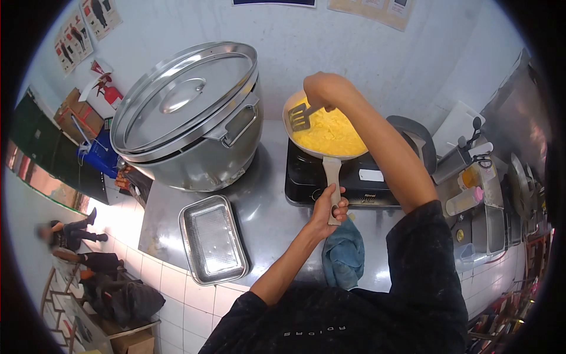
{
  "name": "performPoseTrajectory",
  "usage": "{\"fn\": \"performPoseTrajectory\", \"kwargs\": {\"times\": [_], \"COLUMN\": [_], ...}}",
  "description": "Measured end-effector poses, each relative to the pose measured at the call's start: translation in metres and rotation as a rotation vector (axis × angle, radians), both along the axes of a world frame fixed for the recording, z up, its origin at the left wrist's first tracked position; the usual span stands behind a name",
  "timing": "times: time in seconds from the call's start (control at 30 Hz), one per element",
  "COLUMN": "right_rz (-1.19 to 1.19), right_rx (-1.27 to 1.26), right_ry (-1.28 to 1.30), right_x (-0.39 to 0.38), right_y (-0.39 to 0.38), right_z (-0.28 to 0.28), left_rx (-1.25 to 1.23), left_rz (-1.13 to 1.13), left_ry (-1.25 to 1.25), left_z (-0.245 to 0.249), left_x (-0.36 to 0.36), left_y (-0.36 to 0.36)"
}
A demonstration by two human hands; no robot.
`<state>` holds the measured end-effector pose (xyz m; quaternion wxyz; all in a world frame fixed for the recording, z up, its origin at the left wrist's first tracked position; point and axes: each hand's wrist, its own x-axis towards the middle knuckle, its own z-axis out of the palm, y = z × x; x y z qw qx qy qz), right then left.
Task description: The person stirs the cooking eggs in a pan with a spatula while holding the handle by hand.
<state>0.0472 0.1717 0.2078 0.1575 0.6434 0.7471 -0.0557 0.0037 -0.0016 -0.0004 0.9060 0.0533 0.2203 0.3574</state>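
A frying pan (333, 163) of yellow scrambled eggs (330, 133) sits on a black portable gas stove (306, 183). My left hand (326, 212) is closed around the pan's beige handle, near its end. Over the pan's far rim, my right hand (324, 89) grips a dark slotted spatula (300, 117). The spatula's blade rests at the left side of the eggs; its grip is mostly hidden by my fingers. Just below the pan handle, a blue-green cloth (344, 253) lies crumpled on the steel table (265, 206).
A large lidded steel pot (200, 159) stands on the left, with a rectangular metal tray (213, 239) in front of it. A utensil holder (451, 164) and a pink-capped container (466, 202) are at right. A person (73, 230) sits at far left.
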Motion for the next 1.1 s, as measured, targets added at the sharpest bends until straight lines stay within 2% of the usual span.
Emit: {"fn": "performPoseTrajectory", "kwargs": {"times": [0.1,0.2,0.3,0.47,0.63,0.73,0.83,0.93,1.0,1.07,1.1], "right_rz": [-0.087,-0.1,-0.159,-0.115,-0.129,-0.143,-0.147,-0.257,-0.112,-0.136,-0.235], "right_rx": [0.007,0.129,0.09,0.274,0.428,0.404,0.418,0.316,0.125,0.068,0.101], "right_ry": [0.011,0.026,0.018,0.045,-0.156,-0.228,-0.273,-0.105,-0.097,0.076,0.245], "right_x": [0.003,0.013,0.035,0.075,0.113,0.131,0.153,0.162,0.227,0.238,0.225], "right_y": [0.029,0.03,0.036,-0.008,-0.021,-0.016,0.002,0.007,0.062,0.074,0.051], "right_z": [-0.011,-0.016,-0.021,0.019,0.038,0.029,-0.008,-0.031,-0.084,-0.094,-0.086], "left_rx": [-0.011,0.0,-0.012,0.001,0.002,0.003,0.011,0.011,0.004,-0.014,-0.025], "left_rz": [-0.013,0.0,-0.001,-0.012,-0.004,-0.006,-0.004,-0.015,-0.029,-0.038,-0.046], "left_ry": [0.005,0.031,0.041,0.007,0.003,-0.007,0.003,0.025,0.047,0.047,0.046], "left_z": [0.0,0.001,0.004,0.0,0.002,-0.001,-0.001,-0.001,0.0,0.001,0.002], "left_x": [0.0,0.0,0.0,0.0,0.0,0.0,0.001,-0.001,-0.001,-0.002,-0.002], "left_y": [0.001,0.001,0.0,0.002,0.001,0.001,0.0,0.003,0.002,0.003,0.003]}}
